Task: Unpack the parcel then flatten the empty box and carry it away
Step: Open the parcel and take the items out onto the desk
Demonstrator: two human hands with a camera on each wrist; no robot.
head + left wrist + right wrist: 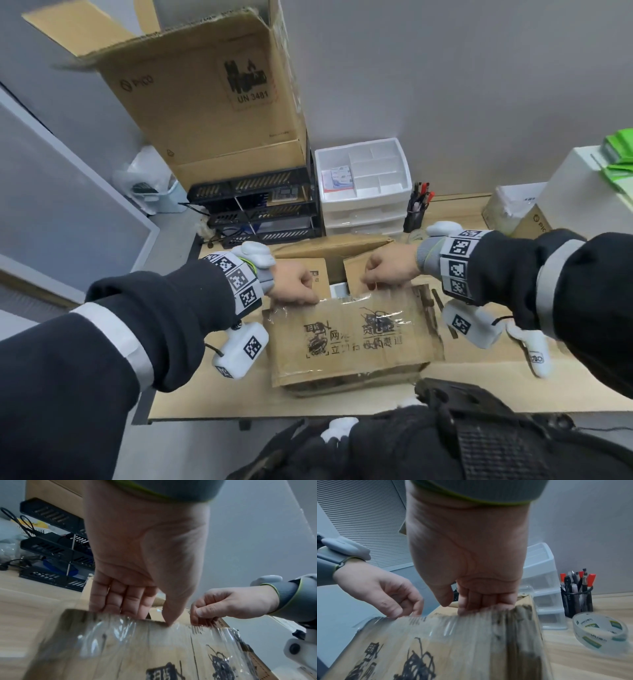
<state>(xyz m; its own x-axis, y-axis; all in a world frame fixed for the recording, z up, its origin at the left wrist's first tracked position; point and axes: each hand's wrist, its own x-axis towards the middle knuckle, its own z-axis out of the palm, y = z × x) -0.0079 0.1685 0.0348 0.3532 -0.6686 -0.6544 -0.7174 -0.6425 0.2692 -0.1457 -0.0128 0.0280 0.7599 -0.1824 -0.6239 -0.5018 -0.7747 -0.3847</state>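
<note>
Behind, black tray rack [255,209], white drawer unit [363,186], pen cup [416,214]; tape roll [600,629] alongside. Centre desk [219,394]: parcel box [352,342], near flap gripped along its edge by left hand [294,284] and right hand [388,267], contents hidden.

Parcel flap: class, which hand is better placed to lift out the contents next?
Probably the left hand: it grips the flap directly beside the opening, while the right hand grips farther along.

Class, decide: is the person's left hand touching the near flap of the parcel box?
Touching. The left wrist view shows the left hand with fingers and thumb pinching the taped edge of the near flap.
</note>
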